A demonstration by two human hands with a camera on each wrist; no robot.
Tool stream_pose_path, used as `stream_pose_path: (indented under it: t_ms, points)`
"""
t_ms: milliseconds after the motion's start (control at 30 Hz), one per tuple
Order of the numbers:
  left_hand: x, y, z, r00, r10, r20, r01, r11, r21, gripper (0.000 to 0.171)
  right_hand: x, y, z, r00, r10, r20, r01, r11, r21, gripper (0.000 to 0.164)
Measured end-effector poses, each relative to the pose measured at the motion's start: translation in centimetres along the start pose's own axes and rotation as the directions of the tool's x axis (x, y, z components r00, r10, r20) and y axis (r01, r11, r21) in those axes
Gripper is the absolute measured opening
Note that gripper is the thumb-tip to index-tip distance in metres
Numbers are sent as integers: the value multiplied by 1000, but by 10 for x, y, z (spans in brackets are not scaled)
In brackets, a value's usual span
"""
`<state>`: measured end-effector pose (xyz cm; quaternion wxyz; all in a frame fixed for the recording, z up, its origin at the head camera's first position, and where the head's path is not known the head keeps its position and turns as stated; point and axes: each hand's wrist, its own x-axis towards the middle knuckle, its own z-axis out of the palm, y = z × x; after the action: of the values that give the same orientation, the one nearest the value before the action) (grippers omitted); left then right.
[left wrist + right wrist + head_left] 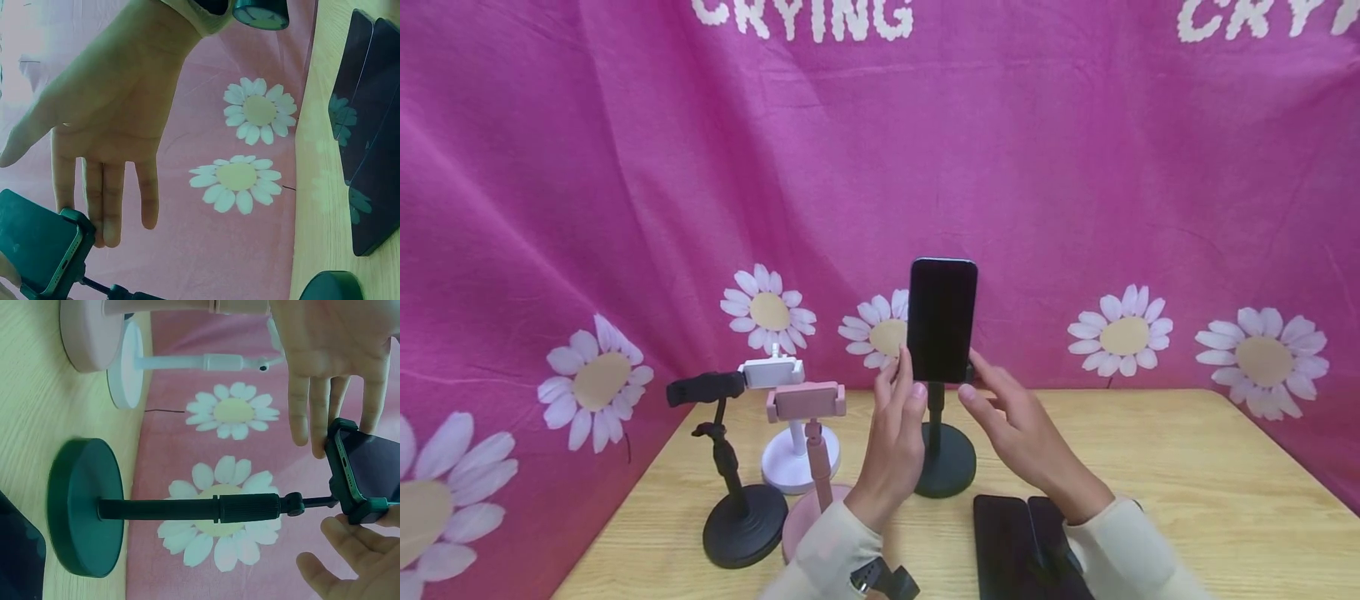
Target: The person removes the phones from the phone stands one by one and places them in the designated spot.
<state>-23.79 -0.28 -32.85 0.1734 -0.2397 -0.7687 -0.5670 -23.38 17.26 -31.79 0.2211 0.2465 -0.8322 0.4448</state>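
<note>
A smartphone [942, 321] with a dark screen stands upright in the clamp of a black phone stand [947, 467]. My left hand [891, 433] is at the phone's lower left side, its fingers straight. In the left wrist view, the fingertips of the left hand [119, 119] touch or nearly touch the clamp's edge. On the other side is my right hand [1026, 425], fingers extended and thumb apart. The right wrist view has the right hand [356, 556] beside the clamp's opposite end; whether it touches is unclear. Neither hand grips the phone.
To the left stand a pink phone stand [807, 402], a white phone stand [801, 458] and another black phone stand [745, 525]. Dark phones [1011, 546] lie side by side near the front, partly under the right forearm. A pink daisy-print cloth [1037, 167] hangs behind the wooden table [1210, 475].
</note>
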Motion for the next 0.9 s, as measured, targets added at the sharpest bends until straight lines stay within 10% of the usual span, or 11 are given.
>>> stream_pose_path:
  t_ms: [900]
  points:
    - [-20,3,-5,994,38,-103,-40,999,-23,60,-9,-16,13,998,-58,-30,54,992,-113,60]
